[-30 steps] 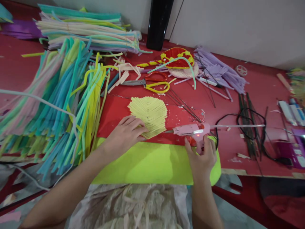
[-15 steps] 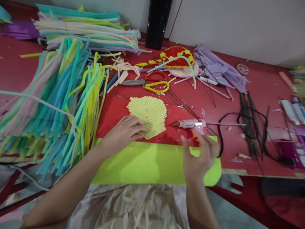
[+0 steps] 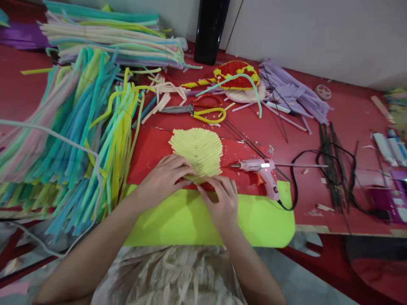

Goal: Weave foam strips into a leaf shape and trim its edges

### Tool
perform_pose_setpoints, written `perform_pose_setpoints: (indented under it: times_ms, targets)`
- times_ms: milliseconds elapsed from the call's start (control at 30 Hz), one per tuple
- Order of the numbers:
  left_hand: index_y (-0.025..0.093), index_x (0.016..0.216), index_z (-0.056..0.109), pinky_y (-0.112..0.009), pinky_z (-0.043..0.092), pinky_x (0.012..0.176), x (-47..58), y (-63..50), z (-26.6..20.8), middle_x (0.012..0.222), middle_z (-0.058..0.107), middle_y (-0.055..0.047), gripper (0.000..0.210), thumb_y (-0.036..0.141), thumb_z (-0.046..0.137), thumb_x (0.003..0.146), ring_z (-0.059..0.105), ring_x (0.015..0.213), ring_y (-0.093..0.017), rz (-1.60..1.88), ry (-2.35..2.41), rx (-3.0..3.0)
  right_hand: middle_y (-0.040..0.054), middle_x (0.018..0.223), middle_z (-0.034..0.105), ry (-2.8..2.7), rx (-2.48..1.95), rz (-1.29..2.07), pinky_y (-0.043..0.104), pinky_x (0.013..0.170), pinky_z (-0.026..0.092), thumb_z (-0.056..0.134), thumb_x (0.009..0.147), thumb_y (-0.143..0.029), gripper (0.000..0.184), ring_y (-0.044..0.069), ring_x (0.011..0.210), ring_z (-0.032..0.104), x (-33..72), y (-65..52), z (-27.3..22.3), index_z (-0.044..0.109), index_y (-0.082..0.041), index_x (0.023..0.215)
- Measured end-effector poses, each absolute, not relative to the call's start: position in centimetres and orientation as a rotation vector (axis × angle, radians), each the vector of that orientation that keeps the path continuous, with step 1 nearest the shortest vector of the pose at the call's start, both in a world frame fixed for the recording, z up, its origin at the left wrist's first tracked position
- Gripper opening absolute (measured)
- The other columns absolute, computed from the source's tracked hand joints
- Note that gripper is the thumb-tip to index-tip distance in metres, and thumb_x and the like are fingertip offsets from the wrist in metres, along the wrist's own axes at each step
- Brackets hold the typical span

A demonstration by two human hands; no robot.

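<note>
A pale yellow leaf-shaped piece (image 3: 197,148), built from rows of slanting fuzzy pipe-cleaner strips, lies flat on a red sheet (image 3: 149,146). My left hand (image 3: 168,176) is closed at its lower left edge, fingertips on the strips. From the right, my right hand (image 3: 222,197) meets it at the bottom edge, thumb and fingers pinched on the piece's lower end. What exactly lies between the fingertips is partly hidden. A pink glue gun (image 3: 267,176) rests to the right of my right hand, nozzle toward the piece. Beneath my wrists is a lime-green sheet (image 3: 178,220).
Bundles of coloured pipe cleaners (image 3: 79,123) fill the left side. Scissors (image 3: 193,109) with red and yellow handles lie behind the piece. Farther back are a red-and-yellow fan-shaped item (image 3: 237,75) and purple pipe cleaners (image 3: 292,93). A black cord (image 3: 297,182) loops at right.
My right hand has moved left from the glue gun to the bottom of the yellow piece, and its fingers have closed there. The glue gun lies in place. My left hand has stayed put.
</note>
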State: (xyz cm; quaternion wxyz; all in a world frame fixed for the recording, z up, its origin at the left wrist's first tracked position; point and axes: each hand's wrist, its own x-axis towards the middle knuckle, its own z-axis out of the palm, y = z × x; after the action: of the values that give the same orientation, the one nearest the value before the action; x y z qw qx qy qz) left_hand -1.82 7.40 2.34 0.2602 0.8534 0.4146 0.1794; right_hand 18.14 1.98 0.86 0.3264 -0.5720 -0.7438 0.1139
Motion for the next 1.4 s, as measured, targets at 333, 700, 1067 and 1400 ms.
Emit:
perform_pose_setpoints:
  times_ms: [333,700,1067,1400]
  targets:
    - [0.021,0.105,0.064,-0.036,0.041,0.095,-1.9,7.3,2.2,0.104,0.061,-0.004,0.018,0.031,0.057,0.092,0.054,0.103,-0.02,0.495,1.131,2.283,0.009,0.112,0.068,-2.064,-1.382,0.13,0.035,0.087,0.05,0.065,0.087,-0.019,0.028,0.02,0.098,0.063,18.0,0.0,0.8,0.066,-0.022,0.115]
    - [0.021,0.104,0.064,-0.037,0.041,0.095,-1.8,7.4,2.3,0.104,0.061,-0.003,0.018,0.032,0.057,0.092,0.054,0.103,-0.02,0.495,1.124,2.252,0.0156,0.151,0.041,-2.233,-1.418,0.198,0.048,0.111,0.04,0.059,0.089,-0.016,0.052,0.029,0.142,0.034,18.6,-2.2,0.0,0.048,-0.017,0.14]
    - [0.023,0.104,0.064,-0.039,0.042,0.095,-2.0,7.4,1.9,0.103,0.061,-0.004,0.017,0.032,0.056,0.092,0.055,0.103,-0.02,0.533,1.105,2.254,0.0138,0.143,0.048,-2.075,-1.432,0.18,0.046,0.099,0.051,0.059,0.089,-0.015,0.048,0.026,0.13,0.05,19.6,-1.8,0.4,0.052,-0.026,0.135]
    - [0.022,0.103,0.064,-0.039,0.043,0.094,-1.9,7.2,2.1,0.105,0.061,-0.004,0.016,0.032,0.055,0.093,0.054,0.104,-0.02,0.533,1.121,2.241,0.0138,0.111,0.063,-1.525,-1.94,-0.249,0.05,0.096,0.043,0.064,0.086,-0.04,0.035,0.028,0.104,0.058,30.2,2.1,-0.1,0.066,-0.018,0.113]
